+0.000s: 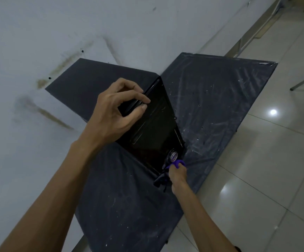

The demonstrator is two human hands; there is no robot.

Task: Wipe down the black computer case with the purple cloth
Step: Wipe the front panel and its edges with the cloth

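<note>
Right hand (177, 176) curls round the purple cloth (178, 163), pressing it to the black computer case (153, 135) beside its round button (173, 155); left hand (114, 113) pinches the case's upper edge; the case stands at the worktop's (220, 99) wall-side edge

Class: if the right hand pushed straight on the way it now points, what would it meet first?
Probably the round button low on the black computer case, just beyond the purple cloth that the right hand holds; depth is unclear.
</note>
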